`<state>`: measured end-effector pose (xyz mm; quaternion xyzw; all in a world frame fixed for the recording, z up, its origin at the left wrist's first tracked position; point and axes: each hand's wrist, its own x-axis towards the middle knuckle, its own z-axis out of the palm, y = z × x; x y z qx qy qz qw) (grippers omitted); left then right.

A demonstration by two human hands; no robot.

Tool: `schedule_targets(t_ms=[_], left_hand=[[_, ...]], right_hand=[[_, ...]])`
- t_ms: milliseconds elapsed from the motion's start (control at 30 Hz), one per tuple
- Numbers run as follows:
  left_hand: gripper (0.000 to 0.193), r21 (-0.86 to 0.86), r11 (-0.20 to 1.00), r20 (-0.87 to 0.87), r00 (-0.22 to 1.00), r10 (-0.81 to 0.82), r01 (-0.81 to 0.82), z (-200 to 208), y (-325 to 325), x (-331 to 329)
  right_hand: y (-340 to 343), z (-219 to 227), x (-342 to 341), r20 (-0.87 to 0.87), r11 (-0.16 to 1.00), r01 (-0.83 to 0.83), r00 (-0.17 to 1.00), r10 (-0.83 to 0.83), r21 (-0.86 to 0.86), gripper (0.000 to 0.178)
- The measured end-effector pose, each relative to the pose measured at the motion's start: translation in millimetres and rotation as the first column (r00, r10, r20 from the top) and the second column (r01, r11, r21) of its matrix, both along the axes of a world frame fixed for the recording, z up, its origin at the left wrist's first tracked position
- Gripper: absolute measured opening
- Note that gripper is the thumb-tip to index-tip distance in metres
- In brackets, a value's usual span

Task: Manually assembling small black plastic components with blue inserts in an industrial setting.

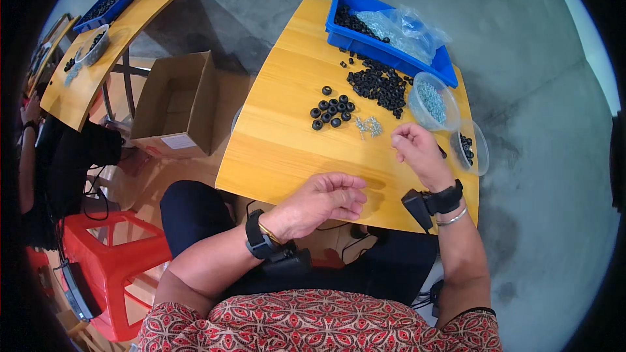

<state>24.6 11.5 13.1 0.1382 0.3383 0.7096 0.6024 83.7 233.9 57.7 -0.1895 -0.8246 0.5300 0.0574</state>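
Observation:
My left hand hovers over the near edge of the wooden table, its fingers bent in toward the thumb. Whatever lies between them is too small or hidden to make out. Farther right, my right hand is above the tabletop with thumb and fingers curled together; I cannot see what they hold. Ahead of both hands sit several round black knobs in a loose cluster. Beside them is a small heap of silver screws. A larger pile of small black parts spreads behind.
A blue tray with black parts and a clear plastic bag stands at the back. Along the right edge are a clear bowl of screws and a clear container with black pieces. Leftward are a cardboard box, a red stool and another person.

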Motion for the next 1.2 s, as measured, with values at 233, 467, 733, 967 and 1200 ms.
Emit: schedule_targets(t_ms=[233,467,733,967,1200], left_hand=[[0.028,0.121,0.993,0.204,0.978,-0.036,0.011,-9,-5,-17],[0.029,0.183,0.982,0.203,0.976,-0.084,0.046,-10,-5,-18],[0.027,0.112,0.993,0.204,0.978,-0.045,0.022,-8,-4,-16],[0.022,0.046,0.993,0.175,0.980,0.096,-0.105,0,0,-7],[0.017,0.012,0.989,0.115,0.983,0.144,-0.147,2,-1,-6]], right_hand=[[-29,-7,-23,0.018,0.751,-0.230,0.960,0.279,0.618,0.010],[-20,-13,-36,0.092,0.519,-0.230,0.956,0.278,0.823,0.010],[-31,11,-12,-0.049,0.943,-0.216,0.971,0.236,0.252,0.008],[-67,32,4,-0.008,0.802,-0.328,0.924,0.383,0.499,0.007],[-80,26,9,-0.044,0.756,-0.364,0.887,0.459,0.543,0.011]])
